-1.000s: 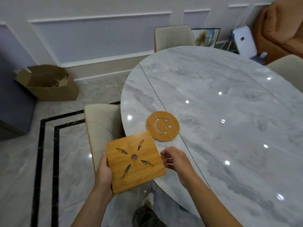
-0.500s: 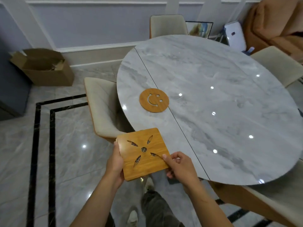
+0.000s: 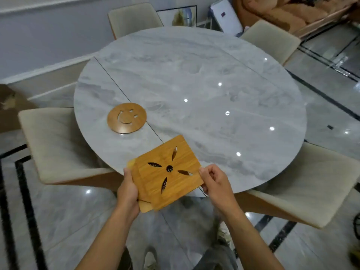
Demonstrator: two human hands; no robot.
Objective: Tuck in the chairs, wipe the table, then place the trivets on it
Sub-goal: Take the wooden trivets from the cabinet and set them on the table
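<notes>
Square bamboo trivets [image 3: 155, 180] with leaf-shaped cutouts hang stacked over the near edge of the round grey marble table [image 3: 204, 78]. The top one is slid slightly off the one beneath. My left hand [image 3: 127, 190] grips the stack's left edge. At the right edge my right hand [image 3: 214, 182] pinches the top trivet. A round wooden trivet with a smiley face [image 3: 126, 117] lies flat on the table's left part.
Cream chairs stand tucked around the table: one at the left [image 3: 56, 141], one at the near right [image 3: 303, 184], one at the far right [image 3: 270, 39], one at the back [image 3: 134, 18]. A cardboard box [image 3: 7, 106] sits on the floor far left.
I have moved rightward along the table, and the whole tabletop is now in view. The square trivets came over the table's near edge, and my right hand now pinches the top one, slid off the lower.
</notes>
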